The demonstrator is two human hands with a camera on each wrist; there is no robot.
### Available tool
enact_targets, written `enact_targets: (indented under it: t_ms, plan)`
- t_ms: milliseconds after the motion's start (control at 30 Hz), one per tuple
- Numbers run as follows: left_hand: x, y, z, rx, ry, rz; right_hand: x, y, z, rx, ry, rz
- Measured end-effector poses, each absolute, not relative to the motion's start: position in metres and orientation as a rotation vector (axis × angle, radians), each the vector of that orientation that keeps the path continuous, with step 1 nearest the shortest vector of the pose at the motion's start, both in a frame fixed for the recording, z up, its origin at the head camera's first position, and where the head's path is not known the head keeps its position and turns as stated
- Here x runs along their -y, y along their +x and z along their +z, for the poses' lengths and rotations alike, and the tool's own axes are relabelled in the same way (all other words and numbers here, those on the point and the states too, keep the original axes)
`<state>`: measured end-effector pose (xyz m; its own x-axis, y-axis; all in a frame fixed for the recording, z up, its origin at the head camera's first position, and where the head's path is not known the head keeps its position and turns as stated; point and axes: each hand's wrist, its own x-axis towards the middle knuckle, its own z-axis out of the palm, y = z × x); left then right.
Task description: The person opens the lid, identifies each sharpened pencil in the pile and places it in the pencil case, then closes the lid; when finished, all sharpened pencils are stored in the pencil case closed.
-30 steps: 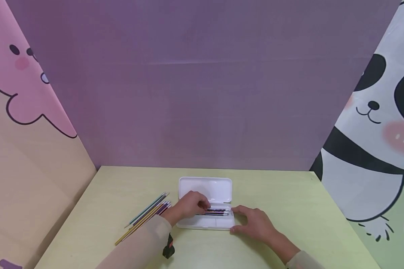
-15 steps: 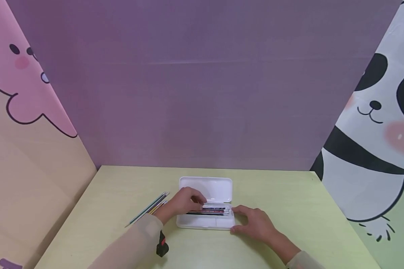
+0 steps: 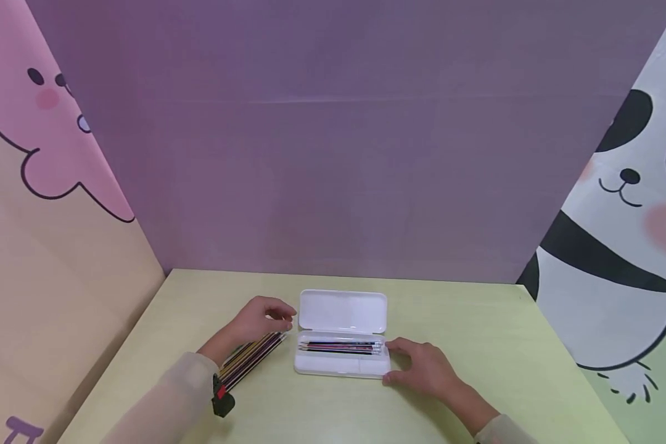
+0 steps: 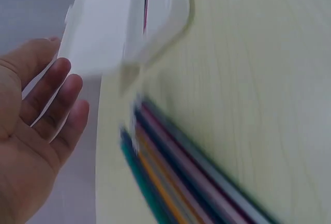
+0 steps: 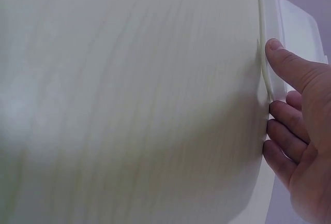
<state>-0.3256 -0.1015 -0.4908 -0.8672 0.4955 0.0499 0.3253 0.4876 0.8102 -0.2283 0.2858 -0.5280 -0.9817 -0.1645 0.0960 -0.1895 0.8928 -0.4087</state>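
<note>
A white pencil case (image 3: 342, 366) lies with its lid (image 3: 343, 311) raised; several pencils (image 3: 341, 348) rest side by side in its back compartment. To its left is a slanted bundle of loose pencils (image 3: 253, 359), striped in several colours, blurred in the left wrist view. My left hand (image 3: 255, 322) hovers over the upper end of that bundle, its fingers loosely bent and nothing between them. At the case's right end my right hand (image 3: 422, 369) holds the corner, thumb on the front side and fingers against the end. In the right wrist view the thumb (image 5: 289, 63) touches the case wall.
All of this is on a pale wooden table (image 3: 466, 320). A purple wall (image 3: 338, 154) rises behind its far edge, with cartoon-printed panels on both sides. A black and red device (image 3: 222, 398) is strapped at my left wrist.
My left hand has left the case and moved left to the loose pencils, uncovering the pencils inside the case. The right hand keeps its place at the case's end.
</note>
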Motion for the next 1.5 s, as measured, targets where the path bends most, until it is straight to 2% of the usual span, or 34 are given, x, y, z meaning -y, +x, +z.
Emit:
enact_targets:
  t_ms: [300, 500, 1500]
  plan:
    - [0.177, -0.328, -0.505, -2.447, 0.625, 1.421, -0.287, -0.23, -0.53, 3.012, 0.27, 0.65]
    - [0.204, -0.326, -0.517, -2.315, 0.574, 1.477, -0.286, -0.229, -0.529, 3.007, 0.277, 0.648]
    - [0.196, -0.322, -0.537, -2.463, 0.585, 1.337, -0.286, -0.228, -0.528, 3.009, 0.277, 0.661]
